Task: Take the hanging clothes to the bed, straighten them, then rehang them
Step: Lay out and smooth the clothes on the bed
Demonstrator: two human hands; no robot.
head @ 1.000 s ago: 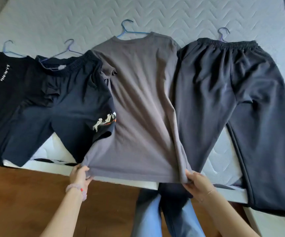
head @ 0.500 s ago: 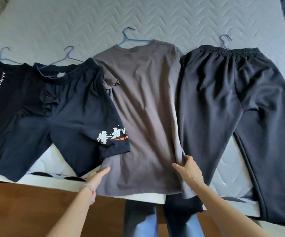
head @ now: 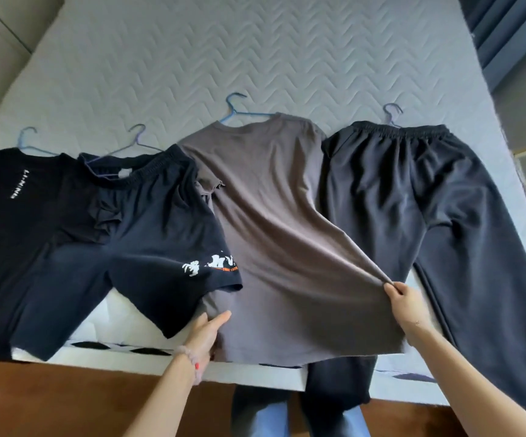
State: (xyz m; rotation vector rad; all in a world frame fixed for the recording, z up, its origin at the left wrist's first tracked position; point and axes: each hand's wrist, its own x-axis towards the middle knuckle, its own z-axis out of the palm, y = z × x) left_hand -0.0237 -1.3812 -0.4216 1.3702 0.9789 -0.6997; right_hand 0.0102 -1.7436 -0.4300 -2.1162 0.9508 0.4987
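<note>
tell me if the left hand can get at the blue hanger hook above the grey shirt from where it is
Probably not without leaning in. The left hand lies at the grey shirt's bottom left edge by the bed's near side, while the blue hanger hook sticks out past the collar at the far end. Nothing blocks the way.

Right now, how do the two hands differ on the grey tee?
The right hand pinches a fold of the grey-brown cotton T-shirt, pulling it taut; the left hand lies flat and open at its lower left edge. Both touch the shirt near its hem.
</note>
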